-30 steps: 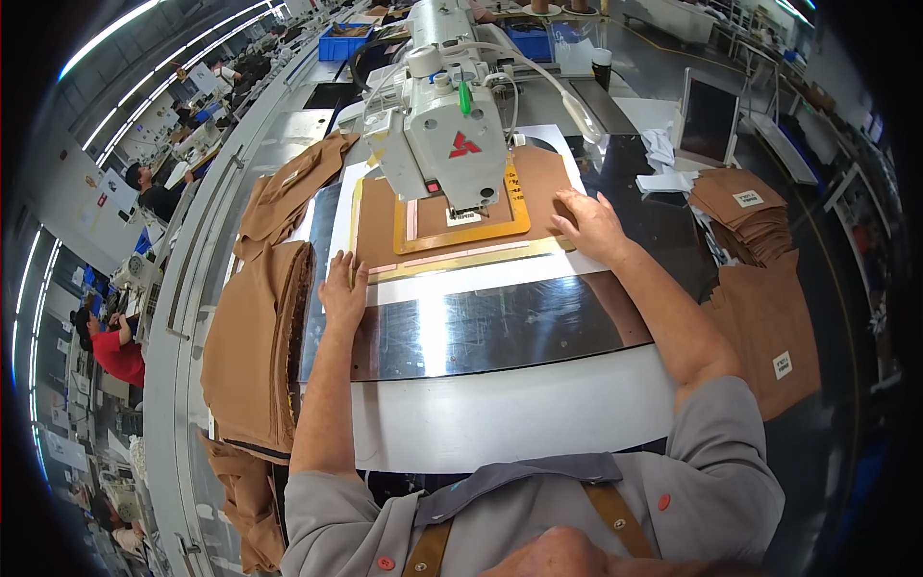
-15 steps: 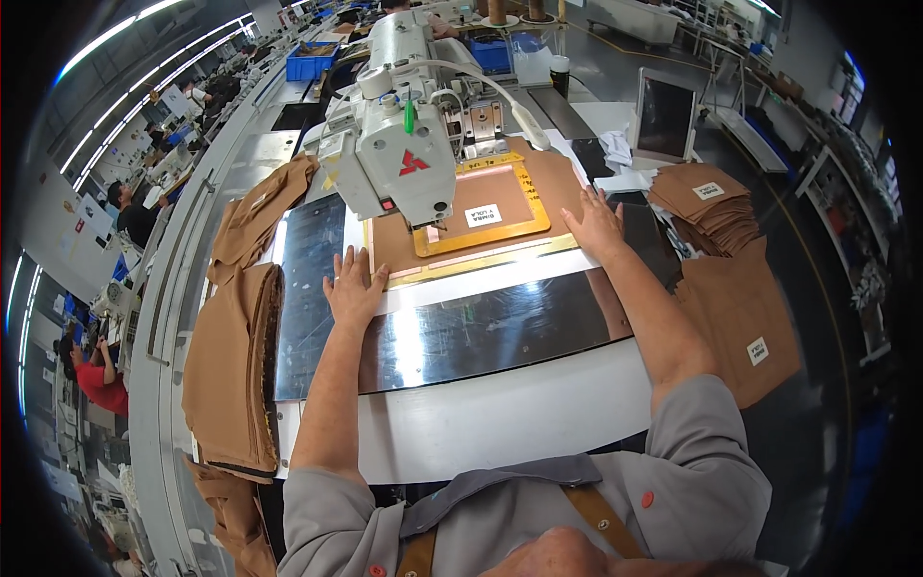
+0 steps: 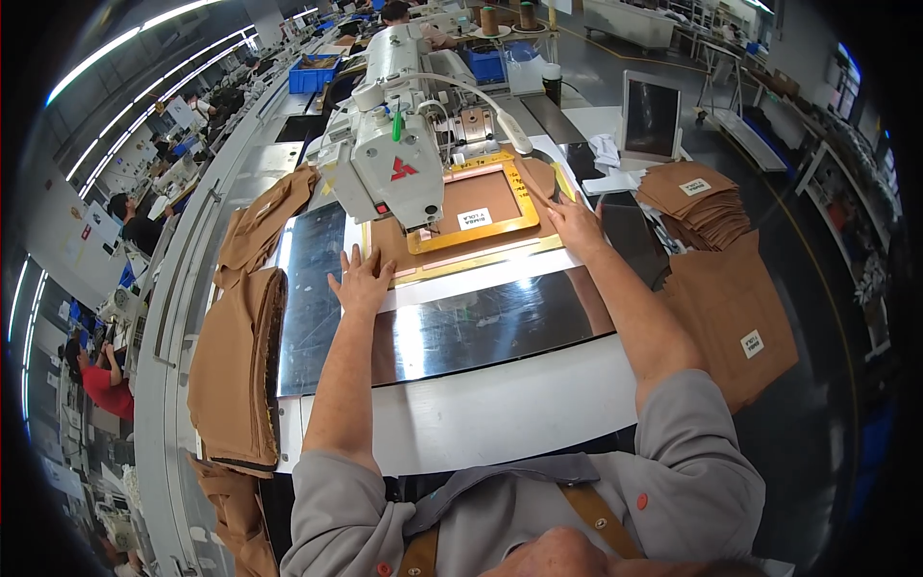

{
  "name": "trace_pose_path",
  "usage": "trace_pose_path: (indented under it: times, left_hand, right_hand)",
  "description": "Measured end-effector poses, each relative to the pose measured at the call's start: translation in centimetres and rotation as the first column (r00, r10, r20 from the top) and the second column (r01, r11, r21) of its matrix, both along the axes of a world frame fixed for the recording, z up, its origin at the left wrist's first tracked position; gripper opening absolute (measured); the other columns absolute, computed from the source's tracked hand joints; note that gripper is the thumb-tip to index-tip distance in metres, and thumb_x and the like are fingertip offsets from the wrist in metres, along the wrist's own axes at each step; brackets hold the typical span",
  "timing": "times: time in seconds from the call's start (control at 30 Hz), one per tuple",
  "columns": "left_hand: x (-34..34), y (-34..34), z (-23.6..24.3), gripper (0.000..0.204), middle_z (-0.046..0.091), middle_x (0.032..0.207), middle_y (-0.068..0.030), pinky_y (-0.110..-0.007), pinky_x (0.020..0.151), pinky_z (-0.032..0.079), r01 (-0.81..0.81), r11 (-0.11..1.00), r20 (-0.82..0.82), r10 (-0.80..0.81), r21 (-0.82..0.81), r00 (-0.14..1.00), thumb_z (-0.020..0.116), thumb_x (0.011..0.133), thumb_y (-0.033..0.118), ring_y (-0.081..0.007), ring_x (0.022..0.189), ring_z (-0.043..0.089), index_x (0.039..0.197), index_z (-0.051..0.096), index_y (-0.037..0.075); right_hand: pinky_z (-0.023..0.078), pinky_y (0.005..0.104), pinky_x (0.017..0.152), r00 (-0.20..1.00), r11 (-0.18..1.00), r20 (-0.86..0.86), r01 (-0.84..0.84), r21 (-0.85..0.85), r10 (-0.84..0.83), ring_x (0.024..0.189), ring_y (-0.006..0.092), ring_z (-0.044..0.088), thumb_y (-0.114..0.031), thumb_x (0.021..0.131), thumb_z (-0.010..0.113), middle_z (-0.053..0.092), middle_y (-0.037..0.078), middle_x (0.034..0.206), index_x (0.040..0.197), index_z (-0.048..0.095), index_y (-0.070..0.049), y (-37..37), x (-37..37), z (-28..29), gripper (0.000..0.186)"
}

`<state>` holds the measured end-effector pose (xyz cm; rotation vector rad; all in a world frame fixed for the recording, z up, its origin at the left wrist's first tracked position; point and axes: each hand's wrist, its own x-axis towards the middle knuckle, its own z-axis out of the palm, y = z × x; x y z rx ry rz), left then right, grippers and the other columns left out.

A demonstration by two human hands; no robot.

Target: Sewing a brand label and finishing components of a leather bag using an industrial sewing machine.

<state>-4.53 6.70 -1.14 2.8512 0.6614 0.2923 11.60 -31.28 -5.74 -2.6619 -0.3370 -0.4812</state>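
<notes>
Glossy plate [image 3: 500,319] below, left fingers [image 3: 357,262] wide apart (empty), right fingers [image 3: 567,207] tight on brown fabric [image 3: 486,194]

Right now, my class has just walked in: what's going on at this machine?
A person is working at a machine with brown cloth spread before it. The left hand lies with fingers spread at the cloth's near left corner. The right hand is at its right edge, which curls up there; whether the fingers pinch it is hard to tell. A yellow frame sits on the cloth around a white label. More brown pieces are stacked on both sides.
</notes>
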Motion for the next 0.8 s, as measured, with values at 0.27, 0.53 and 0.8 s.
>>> trace_pose_path:
  times: [0.27,0.53,0.8]
  left_hand:
    - [-1.3,-1.3,0.7,0.025,0.069,0.136,0.0068,-0.058,0.124,0.008,0.053,0.991,0.209,-0.078,0.125,0.975,0.068,0.096,0.037,-0.0179,0.146,0.044,0.089,0.083,0.019]
    - [-16.6,-5.1,2.1,0.035,0.071,0.130,-0.0058,-0.059,0.121,0.012,0.448,0.894,0.202,-0.438,-0.008,0.876,0.068,0.096,0.038,-0.0266,0.139,0.054,0.080,0.072,0.007]
    - [-22.7,-6.9,0.4,0.100,0.049,0.154,-0.0185,-0.058,0.121,0.013,0.471,0.878,0.219,-0.446,-0.080,0.868,0.063,0.084,0.075,-0.0323,0.146,0.044,0.151,0.043,0.003]
  right_hand:
    - [0.015,0.0609,0.124,0.980,0.994,-0.189,0.084,0.076,-0.068,0.145,0.0309,0.045,-0.041,0.105,0.047,0.066,0.014,0.137,0.131,0.071,-0.017,-1.2,-3.4,5.0,0.043]
    - [0.028,0.0582,0.119,0.921,0.981,-0.350,-0.194,-0.028,0.172,0.140,0.0331,0.051,-0.036,0.101,0.057,0.062,0.018,0.142,0.133,0.067,-0.005,-10.0,-15.8,7.1,0.046]
    - [0.039,0.0465,0.112,0.988,0.995,-0.125,-0.080,0.064,0.087,0.128,0.0304,0.056,-0.037,0.095,0.069,0.063,0.015,0.139,0.137,0.061,0.002,-10.7,-20.3,5.9,0.058]
